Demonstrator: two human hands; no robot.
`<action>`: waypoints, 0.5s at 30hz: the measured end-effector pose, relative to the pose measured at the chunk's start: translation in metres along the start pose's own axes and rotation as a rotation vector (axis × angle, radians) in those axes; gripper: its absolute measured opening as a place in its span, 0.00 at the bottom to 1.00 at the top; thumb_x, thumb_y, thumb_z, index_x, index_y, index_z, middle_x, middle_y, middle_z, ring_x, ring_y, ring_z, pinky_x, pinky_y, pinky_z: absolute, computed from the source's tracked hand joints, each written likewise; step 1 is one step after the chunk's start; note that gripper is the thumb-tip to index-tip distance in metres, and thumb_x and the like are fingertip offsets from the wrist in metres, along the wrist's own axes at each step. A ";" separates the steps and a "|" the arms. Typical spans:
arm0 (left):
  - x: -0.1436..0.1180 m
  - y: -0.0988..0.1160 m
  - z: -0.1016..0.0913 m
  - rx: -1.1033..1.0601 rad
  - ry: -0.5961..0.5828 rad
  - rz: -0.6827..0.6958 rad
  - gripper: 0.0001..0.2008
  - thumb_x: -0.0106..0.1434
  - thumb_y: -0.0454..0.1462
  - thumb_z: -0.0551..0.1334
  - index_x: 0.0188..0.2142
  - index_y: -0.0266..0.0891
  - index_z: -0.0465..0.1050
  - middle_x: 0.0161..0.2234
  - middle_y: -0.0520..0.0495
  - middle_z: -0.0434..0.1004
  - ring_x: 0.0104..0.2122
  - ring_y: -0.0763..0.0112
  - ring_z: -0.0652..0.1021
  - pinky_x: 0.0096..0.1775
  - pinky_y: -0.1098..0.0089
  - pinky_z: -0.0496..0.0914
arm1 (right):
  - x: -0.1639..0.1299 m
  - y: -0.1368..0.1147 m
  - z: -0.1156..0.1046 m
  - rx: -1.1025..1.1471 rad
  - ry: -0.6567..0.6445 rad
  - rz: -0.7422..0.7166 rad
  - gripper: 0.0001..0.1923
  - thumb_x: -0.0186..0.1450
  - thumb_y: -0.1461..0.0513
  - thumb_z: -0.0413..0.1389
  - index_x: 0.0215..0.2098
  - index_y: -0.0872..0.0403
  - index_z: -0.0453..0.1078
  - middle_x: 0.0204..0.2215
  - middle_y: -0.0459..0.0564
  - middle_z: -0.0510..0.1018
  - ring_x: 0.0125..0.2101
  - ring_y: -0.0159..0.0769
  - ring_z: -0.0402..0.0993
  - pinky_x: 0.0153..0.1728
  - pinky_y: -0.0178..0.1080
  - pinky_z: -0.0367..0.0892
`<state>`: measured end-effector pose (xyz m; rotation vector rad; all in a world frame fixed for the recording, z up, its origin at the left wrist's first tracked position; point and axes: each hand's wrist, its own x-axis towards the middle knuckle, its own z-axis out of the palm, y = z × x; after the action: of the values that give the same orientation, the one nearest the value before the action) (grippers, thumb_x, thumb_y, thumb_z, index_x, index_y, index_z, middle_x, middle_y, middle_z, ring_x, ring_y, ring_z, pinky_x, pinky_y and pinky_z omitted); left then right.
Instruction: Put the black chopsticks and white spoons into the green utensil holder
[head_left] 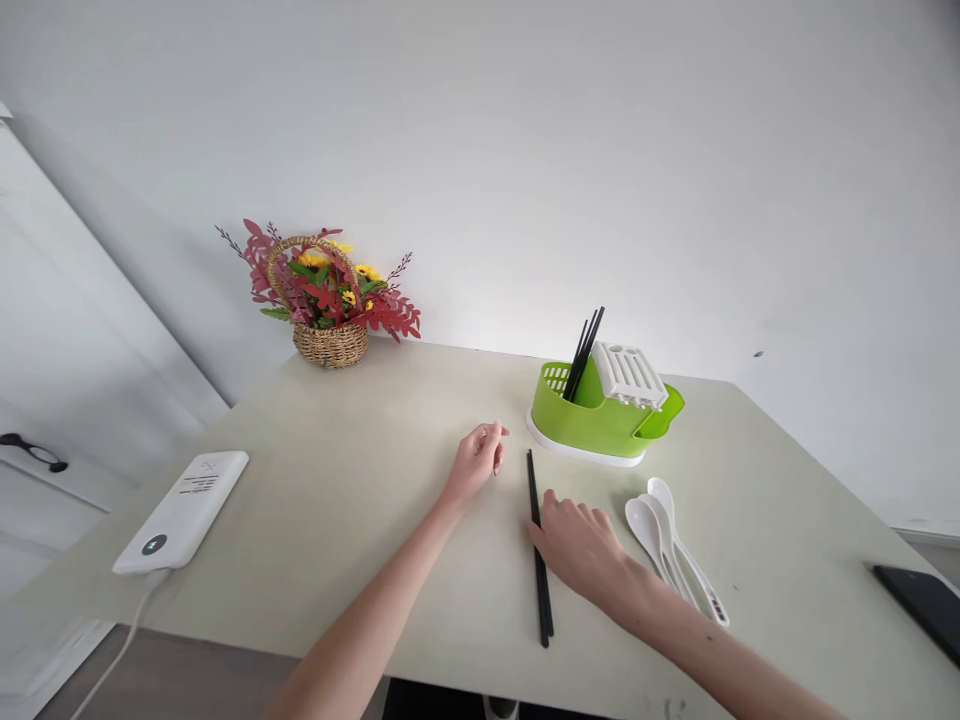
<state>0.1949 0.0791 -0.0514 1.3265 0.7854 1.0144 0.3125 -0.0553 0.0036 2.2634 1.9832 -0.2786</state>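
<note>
Both hands are seen over the bench, the right hand [581, 545] laid fingers-down on the chopsticks [538, 550] without yet closing round them, the left hand [474, 462] loosely curled and empty nearby, so a pinch-and-lift is judged to be called for next.

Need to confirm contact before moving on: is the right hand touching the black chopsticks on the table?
Touching. The head view shows the right hand lying palm down with its thumb side against the black chopsticks; no gap shows.
</note>
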 end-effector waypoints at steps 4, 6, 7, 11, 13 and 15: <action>-0.002 0.003 -0.001 0.020 0.006 -0.006 0.25 0.67 0.60 0.60 0.38 0.40 0.72 0.20 0.58 0.65 0.19 0.76 0.65 0.26 0.71 0.63 | 0.010 -0.010 0.013 -0.024 -0.058 -0.038 0.15 0.68 0.74 0.47 0.35 0.60 0.76 0.41 0.64 0.80 0.38 0.47 0.82 0.34 0.39 0.65; -0.002 0.003 -0.002 0.025 0.008 0.000 0.25 0.67 0.60 0.60 0.38 0.40 0.71 0.20 0.58 0.65 0.19 0.76 0.65 0.26 0.71 0.62 | 0.016 -0.010 0.016 -0.020 -0.077 -0.048 0.16 0.64 0.77 0.47 0.33 0.60 0.76 0.45 0.65 0.79 0.39 0.47 0.82 0.35 0.39 0.65; -0.002 0.003 -0.002 0.029 0.010 0.003 0.25 0.67 0.61 0.59 0.38 0.40 0.72 0.20 0.58 0.65 0.19 0.76 0.65 0.26 0.71 0.62 | 0.019 -0.009 0.017 -0.010 -0.081 -0.046 0.16 0.64 0.77 0.47 0.33 0.60 0.76 0.46 0.65 0.79 0.40 0.47 0.82 0.36 0.39 0.65; -0.001 -0.001 -0.002 0.050 0.021 0.014 0.26 0.66 0.61 0.59 0.38 0.40 0.72 0.20 0.58 0.65 0.19 0.76 0.65 0.26 0.71 0.62 | 0.028 0.000 0.017 0.094 -0.058 -0.009 0.15 0.68 0.73 0.46 0.39 0.60 0.74 0.40 0.64 0.80 0.39 0.49 0.82 0.36 0.41 0.65; -0.001 -0.003 -0.002 0.059 0.052 0.039 0.26 0.66 0.61 0.59 0.38 0.40 0.72 0.21 0.58 0.64 0.19 0.76 0.66 0.26 0.71 0.63 | 0.031 0.008 0.016 0.189 -0.030 0.002 0.14 0.73 0.66 0.44 0.42 0.57 0.71 0.35 0.60 0.80 0.37 0.49 0.81 0.36 0.41 0.64; -0.002 -0.004 0.000 0.079 0.071 0.056 0.26 0.66 0.61 0.60 0.40 0.40 0.72 0.23 0.57 0.66 0.21 0.75 0.67 0.28 0.71 0.64 | 0.033 0.015 0.016 0.304 0.005 -0.007 0.16 0.76 0.59 0.40 0.43 0.53 0.68 0.31 0.54 0.79 0.33 0.46 0.79 0.34 0.40 0.62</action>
<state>0.1942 0.0775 -0.0553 1.3926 0.8535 1.0895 0.3301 -0.0288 -0.0192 2.4314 2.0736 -0.6141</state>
